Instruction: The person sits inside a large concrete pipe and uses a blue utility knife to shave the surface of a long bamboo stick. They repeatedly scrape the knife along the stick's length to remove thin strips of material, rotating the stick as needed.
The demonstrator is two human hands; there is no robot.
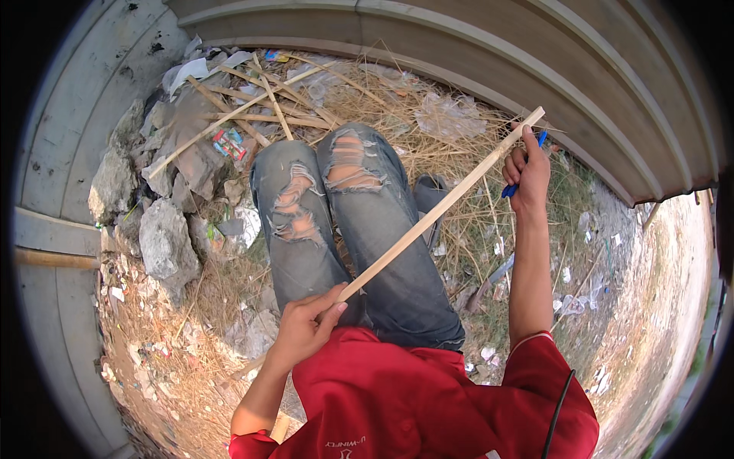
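Note:
A long, pale wooden strip slants across my thighs, its far end up to the right. My left hand is closed around its near end, close to my lap. Out to the right, my right hand has curled fingers around a slim blue tool. Its kind is unclear, as the fist hides the middle and only two blue ends show. The thumb and forefinger of that hand touch the strip close to its far end.
Several wooden strips lie crossed on dry straw beyond my knees. Grey rocks are piled at the left. A corrugated metal sheet borders the far side. A blade-like object lies on littered grass right of my legs.

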